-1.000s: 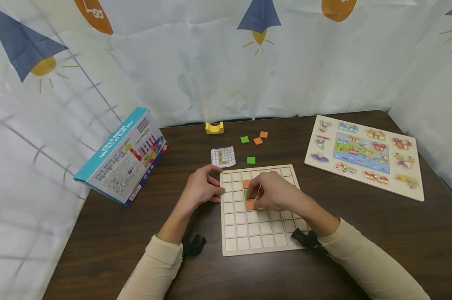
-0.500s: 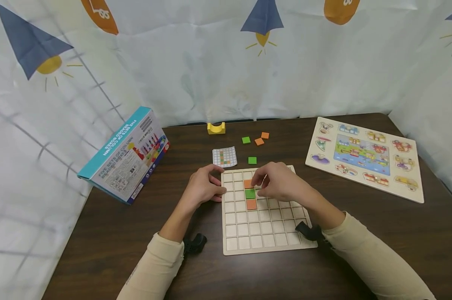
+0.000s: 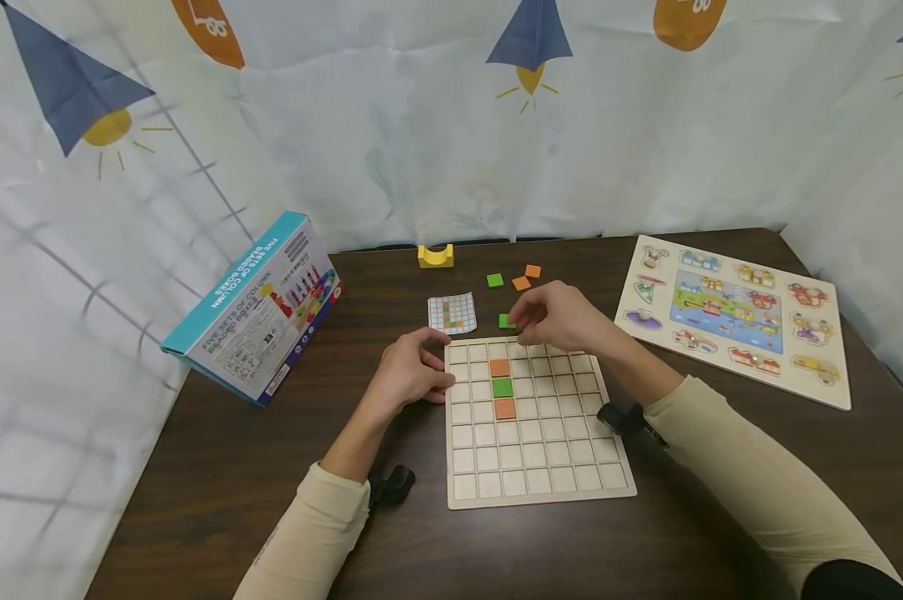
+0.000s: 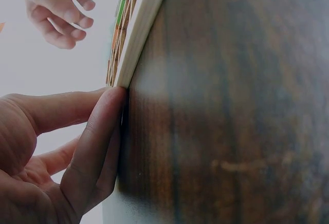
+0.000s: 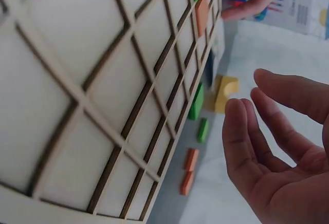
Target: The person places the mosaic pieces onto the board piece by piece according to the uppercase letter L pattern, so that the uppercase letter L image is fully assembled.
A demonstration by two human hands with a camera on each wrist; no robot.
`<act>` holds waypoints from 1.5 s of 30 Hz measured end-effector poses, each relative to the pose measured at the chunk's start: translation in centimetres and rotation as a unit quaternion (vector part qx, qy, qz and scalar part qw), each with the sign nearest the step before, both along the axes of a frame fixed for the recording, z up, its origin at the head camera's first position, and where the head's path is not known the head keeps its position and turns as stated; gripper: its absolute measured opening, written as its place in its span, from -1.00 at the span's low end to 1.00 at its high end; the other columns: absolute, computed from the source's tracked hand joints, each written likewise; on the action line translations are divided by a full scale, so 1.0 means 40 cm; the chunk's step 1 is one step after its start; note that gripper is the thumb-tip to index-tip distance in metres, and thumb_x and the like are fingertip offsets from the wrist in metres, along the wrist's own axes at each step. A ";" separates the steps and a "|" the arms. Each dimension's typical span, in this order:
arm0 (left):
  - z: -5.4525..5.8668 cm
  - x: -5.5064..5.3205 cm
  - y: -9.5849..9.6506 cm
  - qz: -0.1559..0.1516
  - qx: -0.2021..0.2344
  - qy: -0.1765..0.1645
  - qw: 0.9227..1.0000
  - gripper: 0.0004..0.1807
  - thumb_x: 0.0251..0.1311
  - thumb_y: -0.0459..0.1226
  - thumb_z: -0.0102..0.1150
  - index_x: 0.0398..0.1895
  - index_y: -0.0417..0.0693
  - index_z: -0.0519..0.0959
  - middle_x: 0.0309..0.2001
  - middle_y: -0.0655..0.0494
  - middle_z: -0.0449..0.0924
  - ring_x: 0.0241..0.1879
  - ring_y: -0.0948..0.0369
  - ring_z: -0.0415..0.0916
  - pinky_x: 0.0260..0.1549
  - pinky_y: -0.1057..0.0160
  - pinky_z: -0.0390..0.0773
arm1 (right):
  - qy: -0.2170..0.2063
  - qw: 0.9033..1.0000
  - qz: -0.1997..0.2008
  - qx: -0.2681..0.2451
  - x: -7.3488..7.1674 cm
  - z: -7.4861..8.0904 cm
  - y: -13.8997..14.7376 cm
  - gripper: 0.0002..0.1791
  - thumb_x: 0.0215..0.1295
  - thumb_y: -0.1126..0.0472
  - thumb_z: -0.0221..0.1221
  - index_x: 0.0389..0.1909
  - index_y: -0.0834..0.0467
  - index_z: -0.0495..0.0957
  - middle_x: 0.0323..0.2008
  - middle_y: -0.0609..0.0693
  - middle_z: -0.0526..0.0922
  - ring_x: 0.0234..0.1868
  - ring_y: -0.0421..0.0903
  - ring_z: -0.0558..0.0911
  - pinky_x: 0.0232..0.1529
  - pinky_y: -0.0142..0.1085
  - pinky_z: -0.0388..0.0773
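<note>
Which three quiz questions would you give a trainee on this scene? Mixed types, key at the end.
1. Count: how many loose tiles lie on the table beyond the far edge of the grid board?

2. True or false: the right grip is holding a tile.

3. Multiple choice: what is the left grip touching?
a) the yellow block
b) the edge of the grid board
c) the picture puzzle

Key
1. Four: two green, two orange.
2. False; the right wrist view shows its fingers apart with nothing between them.
3. b
</note>
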State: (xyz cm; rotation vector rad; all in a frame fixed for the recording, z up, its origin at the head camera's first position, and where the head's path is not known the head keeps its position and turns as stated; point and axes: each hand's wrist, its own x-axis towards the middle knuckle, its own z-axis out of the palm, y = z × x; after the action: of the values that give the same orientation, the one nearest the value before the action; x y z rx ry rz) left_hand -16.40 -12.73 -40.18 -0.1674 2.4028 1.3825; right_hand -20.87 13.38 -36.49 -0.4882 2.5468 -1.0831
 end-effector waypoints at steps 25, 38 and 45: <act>0.002 -0.001 0.001 0.003 0.002 -0.002 1.000 -0.36 0.07 -0.49 0.52 0.24 -0.02 0.55 -0.21 -0.13 0.60 -0.54 0.12 0.67 -0.54 0.17 0.79 | -0.054 0.998 -0.042 0.018 -0.117 -0.057 -0.027 -0.63 0.11 0.44 0.42 -0.01 0.21 0.73 -0.06 0.15 0.70 0.00 0.06 0.64 -0.04 -0.17 0.69; -0.001 -0.002 0.001 0.000 0.001 -0.001 1.000 -0.35 0.08 -0.49 0.52 0.26 -0.02 0.54 -0.20 -0.13 0.60 -0.52 0.13 0.69 -0.53 0.17 0.79 | -0.021 0.998 -0.035 0.054 -0.122 -0.070 -0.044 -0.66 0.07 0.44 0.45 -0.09 0.17 0.77 -0.14 0.09 0.71 -0.05 0.04 0.63 -0.05 -0.14 0.71; 0.001 -0.004 0.002 0.004 -0.002 -0.006 1.000 -0.36 0.08 -0.48 0.52 0.25 0.01 0.55 -0.20 -0.13 0.61 -0.51 0.12 0.70 -0.52 0.16 0.80 | -0.016 0.998 -0.039 0.057 -0.118 -0.067 -0.050 -0.68 0.09 0.45 0.41 -0.10 0.17 0.78 -0.12 0.11 0.72 -0.04 0.05 0.63 -0.08 -0.14 0.69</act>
State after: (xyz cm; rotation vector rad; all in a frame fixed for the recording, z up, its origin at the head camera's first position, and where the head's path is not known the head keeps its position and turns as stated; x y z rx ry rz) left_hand -16.56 -12.63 -40.16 -0.1846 2.3975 1.3773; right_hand -25.58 11.39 -39.17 -0.3424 2.6001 -0.9569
